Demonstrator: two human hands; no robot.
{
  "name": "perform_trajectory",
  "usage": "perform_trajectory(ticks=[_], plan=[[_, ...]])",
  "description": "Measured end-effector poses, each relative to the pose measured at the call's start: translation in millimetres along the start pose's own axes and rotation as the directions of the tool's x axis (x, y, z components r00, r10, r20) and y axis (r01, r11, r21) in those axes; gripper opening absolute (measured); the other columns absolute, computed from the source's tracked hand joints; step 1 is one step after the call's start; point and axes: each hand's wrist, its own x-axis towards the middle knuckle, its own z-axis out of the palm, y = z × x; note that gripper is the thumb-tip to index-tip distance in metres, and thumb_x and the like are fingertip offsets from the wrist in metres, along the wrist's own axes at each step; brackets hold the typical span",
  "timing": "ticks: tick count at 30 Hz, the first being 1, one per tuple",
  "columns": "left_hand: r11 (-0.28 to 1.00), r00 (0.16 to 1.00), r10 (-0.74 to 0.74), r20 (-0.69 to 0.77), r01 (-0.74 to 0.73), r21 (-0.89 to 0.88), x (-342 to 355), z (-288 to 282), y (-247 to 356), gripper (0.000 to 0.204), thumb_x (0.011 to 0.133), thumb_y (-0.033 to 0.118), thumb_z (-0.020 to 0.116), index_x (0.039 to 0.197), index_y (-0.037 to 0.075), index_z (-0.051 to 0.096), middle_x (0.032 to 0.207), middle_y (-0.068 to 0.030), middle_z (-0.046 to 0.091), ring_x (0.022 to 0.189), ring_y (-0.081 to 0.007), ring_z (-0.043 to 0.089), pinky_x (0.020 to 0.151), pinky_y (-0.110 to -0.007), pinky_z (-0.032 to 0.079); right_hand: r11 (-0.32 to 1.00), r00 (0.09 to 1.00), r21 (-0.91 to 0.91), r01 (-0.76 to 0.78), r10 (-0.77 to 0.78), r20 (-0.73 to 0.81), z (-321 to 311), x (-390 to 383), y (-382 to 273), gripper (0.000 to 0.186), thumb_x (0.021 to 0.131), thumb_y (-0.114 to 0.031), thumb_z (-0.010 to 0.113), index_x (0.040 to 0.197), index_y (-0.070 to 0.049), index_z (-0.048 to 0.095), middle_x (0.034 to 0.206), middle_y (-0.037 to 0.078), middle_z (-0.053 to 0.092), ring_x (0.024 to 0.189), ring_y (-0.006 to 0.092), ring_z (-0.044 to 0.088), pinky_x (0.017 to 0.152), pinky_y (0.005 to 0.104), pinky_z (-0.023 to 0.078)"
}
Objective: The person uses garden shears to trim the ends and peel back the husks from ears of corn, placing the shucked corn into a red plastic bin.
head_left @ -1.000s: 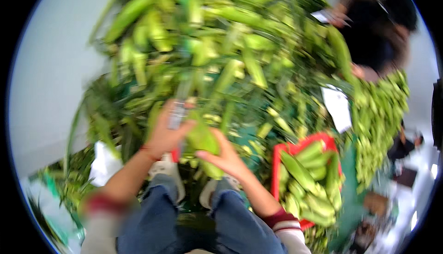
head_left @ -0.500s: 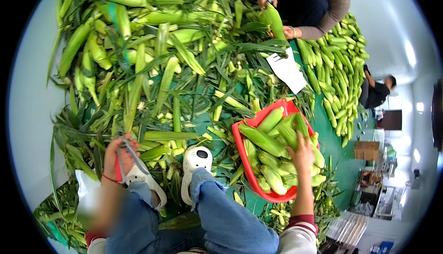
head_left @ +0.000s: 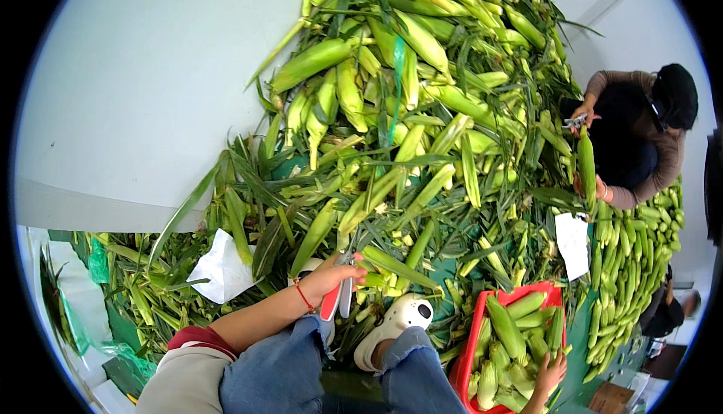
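Observation:
My left hand (head_left: 331,277) is closed around pruning shears (head_left: 331,302) with one red and one grey handle, low over the leaf litter in front of my knees. Close beside it lies an ear of corn in its husk (head_left: 316,235). At the lower right my right hand (head_left: 552,373) rests with fingers apart on the ears at the right side of a red plastic basket (head_left: 465,346). Husked-green ears of corn (head_left: 506,327) fill the basket. Part of my right forearm is cut off by the lower edge.
A big heap of unpeeled corn (head_left: 422,45) and loose leaves rises ahead. Another person (head_left: 640,135) crouches at the right, holding clippers and an ear. Behind them lies a pile of trimmed ears (head_left: 636,263). White paper (head_left: 571,245) and a white sheet (head_left: 222,267) lie on the litter.
The view has swung left, so the heap, basket and other person appear further right. My right hand stays at the basket, its fingers now apart on the ears. My left still holds the shears.

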Motion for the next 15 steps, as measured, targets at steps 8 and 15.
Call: perform_trajectory(ticks=[8,15], plan=[[0.649,0.553,0.753,-0.357,-0.713,0.265,100.0,-7.0,119.1,0.034,0.079,0.006,0.062,0.103,0.006,0.039,0.086,-0.0087,0.057,0.076,-0.0175,0.058,0.057,-0.029,0.042,0.657,0.763,0.387,0.646,-0.57,-0.305,-63.7,5.2,-193.4,0.03,0.08,-0.013,0.057,0.108,-0.004,0.056,0.107,0.015,0.057,0.107,0.0292,0.05,0.094,0.0446,0.038],[0.731,0.464,0.679,-0.569,-0.502,0.463,177.5,-3.3,203.1,0.04,0.076,0.018,0.069,0.098,0.001,0.04,0.088,-0.0113,0.053,0.068,-0.0196,0.054,0.06,-0.034,0.047,0.123,0.627,0.778,0.617,-0.674,-0.391,-101.2,-25.2,-390.4,0.024,0.076,-0.011,0.062,0.099,-0.005,0.059,0.096,0.012,0.061,0.097,0.0291,0.055,0.086,0.0408,0.04]])
